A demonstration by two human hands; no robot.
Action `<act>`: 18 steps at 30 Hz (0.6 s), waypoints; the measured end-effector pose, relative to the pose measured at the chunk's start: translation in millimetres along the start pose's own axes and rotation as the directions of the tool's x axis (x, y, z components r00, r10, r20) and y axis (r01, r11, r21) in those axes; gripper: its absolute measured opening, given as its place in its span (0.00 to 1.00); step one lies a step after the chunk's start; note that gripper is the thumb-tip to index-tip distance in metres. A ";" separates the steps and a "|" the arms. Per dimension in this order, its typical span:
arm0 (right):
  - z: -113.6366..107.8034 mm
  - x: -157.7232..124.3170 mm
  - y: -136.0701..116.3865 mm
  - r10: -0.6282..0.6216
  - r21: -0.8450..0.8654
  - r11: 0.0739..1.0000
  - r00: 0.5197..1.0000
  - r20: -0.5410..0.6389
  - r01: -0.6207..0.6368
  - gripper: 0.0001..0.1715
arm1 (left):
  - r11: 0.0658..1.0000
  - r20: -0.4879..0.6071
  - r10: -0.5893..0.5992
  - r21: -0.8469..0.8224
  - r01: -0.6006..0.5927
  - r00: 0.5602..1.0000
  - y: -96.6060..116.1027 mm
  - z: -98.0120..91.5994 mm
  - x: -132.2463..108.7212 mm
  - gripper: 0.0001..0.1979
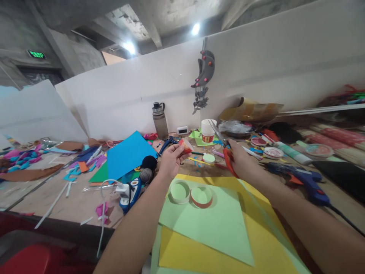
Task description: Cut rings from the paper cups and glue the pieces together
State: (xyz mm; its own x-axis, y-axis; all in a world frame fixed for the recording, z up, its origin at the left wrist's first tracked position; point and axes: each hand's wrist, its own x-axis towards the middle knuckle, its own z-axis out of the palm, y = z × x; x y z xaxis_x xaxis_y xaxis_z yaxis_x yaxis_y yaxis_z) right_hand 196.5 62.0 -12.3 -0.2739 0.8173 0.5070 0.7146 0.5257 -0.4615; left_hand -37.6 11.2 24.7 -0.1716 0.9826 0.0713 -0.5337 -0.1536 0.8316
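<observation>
My left hand (pixel 171 158) pinches a small cut piece of a red paper cup (pixel 186 146) above the table's middle. In my right hand (pixel 238 155) is a pair of scissors (pixel 228 158) with orange handles, its blades pointing up and to the left, apart from the cup piece. Below my hands, a pale ring (pixel 180 191) and a red-edged ring (pixel 202 196) lie side by side on light green paper (pixel 211 228). Yellow paper (pixel 182 251) is under that sheet. White paper cups (pixel 209 127) with a red band stand behind the scissor blades.
A blue glue gun (pixel 309 184) lies at the right, its cord running off the table. Left of my forearm are a power strip (pixel 131 196), yarn balls (pixel 146 173) and blue card (pixel 128 156). A grey bottle (pixel 160 121) stands near the white partition (pixel 122 91).
</observation>
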 end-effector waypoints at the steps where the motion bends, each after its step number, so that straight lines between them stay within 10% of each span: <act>1: -0.8 -1.1 -5.6 -0.006 0.020 1.000 1.000 0.013 0.005 0.31 | 1.000 0.000 -0.004 -0.010 0.004 1.000 -0.4 -0.2 0.1 0.07; 8: -6.2 -18.9 -51.6 -0.122 0.159 0.982 0.985 0.121 0.102 0.29 | 0.993 0.010 -0.049 -0.102 0.050 0.999 -4.0 1.1 -0.6 0.06; 18: 2.4 -24.6 -51.2 -0.165 0.108 0.983 0.967 0.193 0.146 0.30 | 0.996 0.076 -0.032 -0.079 0.038 0.997 -8.4 1.0 -1.4 0.08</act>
State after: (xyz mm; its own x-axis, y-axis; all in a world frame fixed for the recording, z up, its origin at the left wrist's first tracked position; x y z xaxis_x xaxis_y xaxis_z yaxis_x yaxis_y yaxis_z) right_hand 165.1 15.5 -2.9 -0.5069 0.7496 0.4256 0.5934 0.6616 -0.4585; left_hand -32.1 11.2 18.2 -0.0914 0.9921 0.0860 -0.6038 -0.1239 0.7874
